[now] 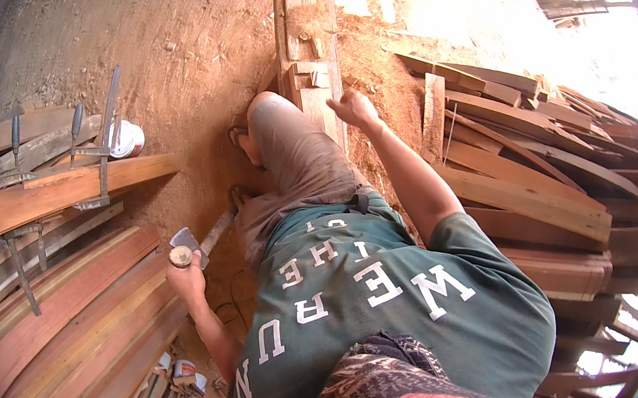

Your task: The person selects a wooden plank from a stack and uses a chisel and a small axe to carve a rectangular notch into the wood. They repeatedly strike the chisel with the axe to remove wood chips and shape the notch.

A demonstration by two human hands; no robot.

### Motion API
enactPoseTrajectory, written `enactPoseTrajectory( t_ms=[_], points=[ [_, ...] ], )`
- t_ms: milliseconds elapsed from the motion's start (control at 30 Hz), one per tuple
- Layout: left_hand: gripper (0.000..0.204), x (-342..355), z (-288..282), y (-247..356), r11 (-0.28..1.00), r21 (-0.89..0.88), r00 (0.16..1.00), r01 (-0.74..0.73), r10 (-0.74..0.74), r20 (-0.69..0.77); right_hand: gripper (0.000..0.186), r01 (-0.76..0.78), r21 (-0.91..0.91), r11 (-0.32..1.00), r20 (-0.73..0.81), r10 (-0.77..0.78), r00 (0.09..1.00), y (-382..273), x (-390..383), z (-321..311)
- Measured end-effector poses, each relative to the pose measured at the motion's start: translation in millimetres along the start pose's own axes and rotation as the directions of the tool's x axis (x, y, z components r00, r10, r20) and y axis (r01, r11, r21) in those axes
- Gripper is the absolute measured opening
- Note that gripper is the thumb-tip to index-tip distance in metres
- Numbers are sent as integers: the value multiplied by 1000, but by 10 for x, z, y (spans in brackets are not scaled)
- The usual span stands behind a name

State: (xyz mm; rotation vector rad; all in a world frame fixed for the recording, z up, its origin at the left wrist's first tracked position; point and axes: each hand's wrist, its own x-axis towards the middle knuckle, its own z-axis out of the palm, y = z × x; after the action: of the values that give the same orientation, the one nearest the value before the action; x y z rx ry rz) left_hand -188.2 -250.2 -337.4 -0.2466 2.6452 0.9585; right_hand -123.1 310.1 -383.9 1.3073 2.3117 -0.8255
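Head view: left grip (187, 282) clasps a bladed tool (186, 239) at left, risking a gashed leg (258, 216) should the hold slacken; right grip (356, 109) (contents cannot be told) is by the bench's (318, 110) right edge.

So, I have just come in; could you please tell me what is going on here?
The person's left hand grips a tool with a round wooden end; a flat grey blade shows beside it. The right hand is curled by the right edge of a narrow wooden bench; whether they touch is unclear. Small wooden blocks sit on the bench. At left, metal clamps hold a curved beam; at right, planks lie piled.
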Motion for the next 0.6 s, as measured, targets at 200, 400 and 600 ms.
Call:
enactPoseTrajectory(
  t_ms=[200, 400, 600],
  points=[
    [26, -216, -230, 536, 996, -92, 994, -12, 1, -111, 65, 174, 111, 978, -296, -135, 946, -255, 934, 418],
    [21, -522, -454, 1279, 991, -109, 973, -83, 57, -226, 45, 112, -33, 993, 57, -110, 992, -378, 974, 260],
    [24, -498, -414, 2173, 965, -149, 972, -217, 200, -121, 64, -101, 195, 976, 38, 95, 995, 696, 941, -205]
  ],
)
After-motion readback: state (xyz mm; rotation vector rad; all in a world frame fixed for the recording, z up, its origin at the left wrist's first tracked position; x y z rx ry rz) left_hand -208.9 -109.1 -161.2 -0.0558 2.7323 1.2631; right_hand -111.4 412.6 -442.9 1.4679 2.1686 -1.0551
